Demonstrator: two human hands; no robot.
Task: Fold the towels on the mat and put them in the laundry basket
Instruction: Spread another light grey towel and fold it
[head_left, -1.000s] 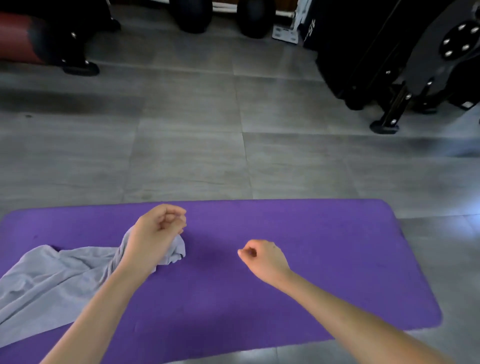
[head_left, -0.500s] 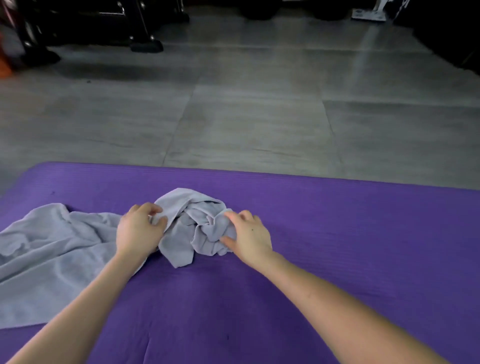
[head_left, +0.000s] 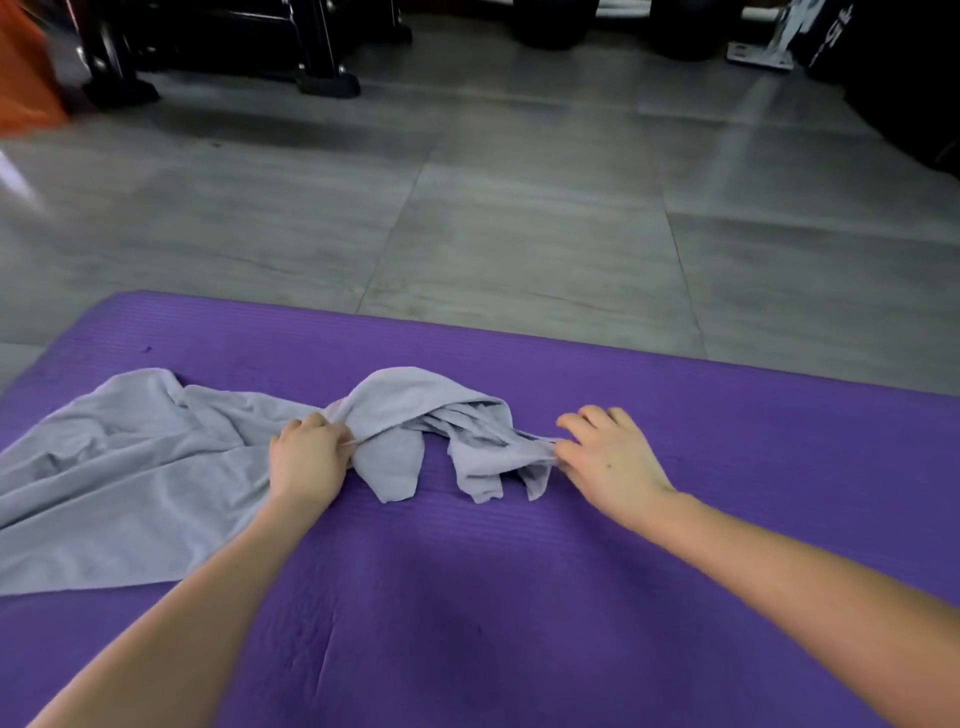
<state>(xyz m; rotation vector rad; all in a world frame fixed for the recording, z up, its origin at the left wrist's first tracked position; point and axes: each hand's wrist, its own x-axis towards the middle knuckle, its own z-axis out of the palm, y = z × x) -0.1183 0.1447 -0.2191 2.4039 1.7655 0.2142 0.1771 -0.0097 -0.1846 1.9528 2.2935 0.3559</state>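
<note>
Grey tiled gym floor, purple mat (head_left: 675, 519) near. Since half a second ago the hands have spread apart: left hand (head_left: 306, 460) clenched on the grey towel (head_left: 130, 467), right hand (head_left: 610, 457) pinching its bunched end, other fingers loose. Towel stretches out left-centre; unbunching, no fold yet.

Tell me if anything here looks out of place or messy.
The grey towel is not flat: its right end is twisted into a bunch on the purple mat, between the left hand and right hand, both gripping it. Nothing looks spilled or damaged. No laundry basket is in view.
</note>
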